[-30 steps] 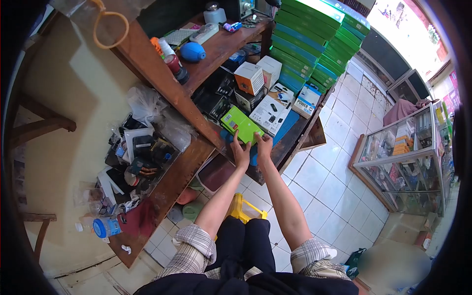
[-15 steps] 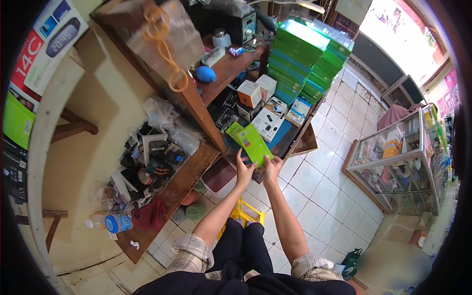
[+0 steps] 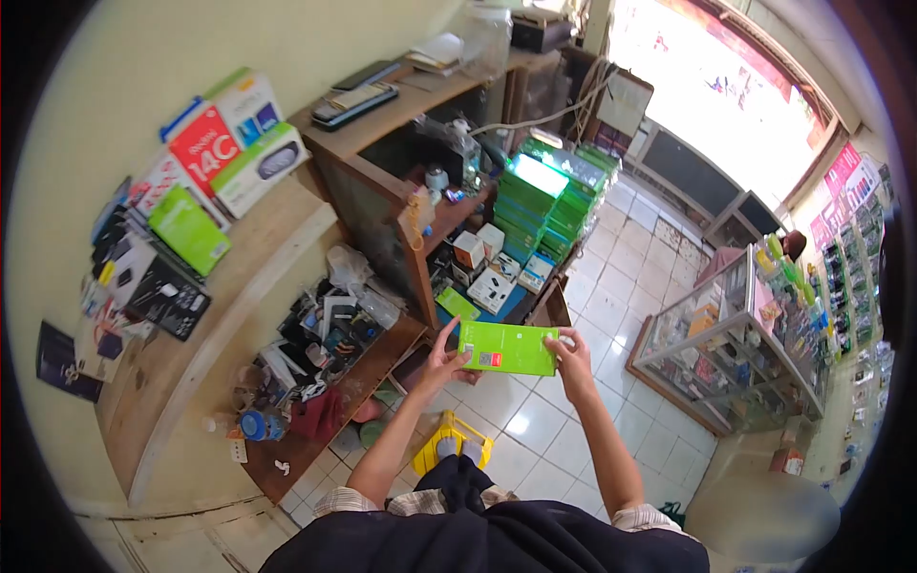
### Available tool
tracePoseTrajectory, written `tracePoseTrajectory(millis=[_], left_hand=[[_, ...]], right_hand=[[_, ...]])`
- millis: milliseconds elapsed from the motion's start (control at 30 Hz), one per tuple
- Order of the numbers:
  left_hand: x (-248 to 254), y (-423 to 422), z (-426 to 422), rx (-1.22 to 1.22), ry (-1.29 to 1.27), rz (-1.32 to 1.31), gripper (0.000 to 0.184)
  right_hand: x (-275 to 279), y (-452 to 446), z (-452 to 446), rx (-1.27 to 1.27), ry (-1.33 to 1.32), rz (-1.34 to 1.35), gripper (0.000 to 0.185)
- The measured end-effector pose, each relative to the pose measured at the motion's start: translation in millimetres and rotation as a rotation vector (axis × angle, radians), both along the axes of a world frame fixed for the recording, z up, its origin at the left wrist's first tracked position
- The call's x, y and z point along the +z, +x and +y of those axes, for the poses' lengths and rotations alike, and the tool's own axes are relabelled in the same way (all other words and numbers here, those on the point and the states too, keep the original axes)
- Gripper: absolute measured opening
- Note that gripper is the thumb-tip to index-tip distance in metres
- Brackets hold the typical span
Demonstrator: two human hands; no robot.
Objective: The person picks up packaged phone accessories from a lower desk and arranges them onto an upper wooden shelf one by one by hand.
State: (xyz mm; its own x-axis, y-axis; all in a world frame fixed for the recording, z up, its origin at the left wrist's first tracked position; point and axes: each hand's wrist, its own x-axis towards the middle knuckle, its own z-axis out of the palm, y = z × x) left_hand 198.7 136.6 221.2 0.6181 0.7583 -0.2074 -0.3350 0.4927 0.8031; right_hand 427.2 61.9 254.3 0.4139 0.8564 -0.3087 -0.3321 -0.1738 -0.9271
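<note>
A flat bright green box (image 3: 508, 349) with a small red label and a printed code is held level in front of the body. My left hand (image 3: 443, 361) grips its left end, the fingers partly behind it. At the right end, my right hand (image 3: 573, 361) pinches the edge between thumb and fingers. Behind the held box, a second green box (image 3: 458, 304) lies on the desk shelf, beside a white box (image 3: 493, 289) with dark pictures.
Green boxes (image 3: 530, 196) stand stacked on the desk. Cluttered electronics cover a low wooden bench (image 3: 373, 368) at left. More boxes line a curved shelf (image 3: 258, 258). A glass display case (image 3: 716, 353) stands right, a person's head (image 3: 793, 244) behind it. A yellow stool (image 3: 430, 456) is below.
Both hands have lifted the green box away from the shelf and turned it sideways. The view has risen, bringing the upper shelf and the doorway further into sight.
</note>
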Motion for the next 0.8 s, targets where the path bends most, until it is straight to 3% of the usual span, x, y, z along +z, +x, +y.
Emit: tracePoseTrajectory(millis=[67, 133, 333, 400, 467, 633, 800], left_hand=[[41.0, -16.9, -1.6, -0.002, 0.085, -0.007, 0.068], [66.9, -33.7, -4.7, -0.01, 0.194, -0.044, 0.069], [110.2, -81.4, -23.1, 0.391, 0.276, -0.168, 0.054], [119.4, -101.0, -22.3, 0.566, 0.363, -0.176, 0.056], [113.1, -124.6, -20.3, 0.619, 0.405, -0.128, 0.056], [126.1, -163.4, -16.3, 0.955, 0.509, -0.05, 0.055], [142.5, -188.5, 0.3, 1.069, 0.702, 0.139, 0.051]], right_hand=[[37.1, -4.3, 14.8, 0.165, 0.088, -0.058, 0.023], [68.9, -20.2, 31.1, 0.214, 0.173, -0.019, 0.03], [147.9, -102.4, 60.7, 0.49, 0.434, 0.257, 0.042], [135.5, -137.1, 76.5, 0.549, 0.416, 0.242, 0.04], [130.1, -180.1, 75.6, 0.563, 0.419, 0.392, 0.034], [133.6, -261.3, 93.7, 0.688, 0.526, 0.312, 0.03], [168.2, -288.3, 122.0, 0.738, 0.632, 0.161, 0.03]])
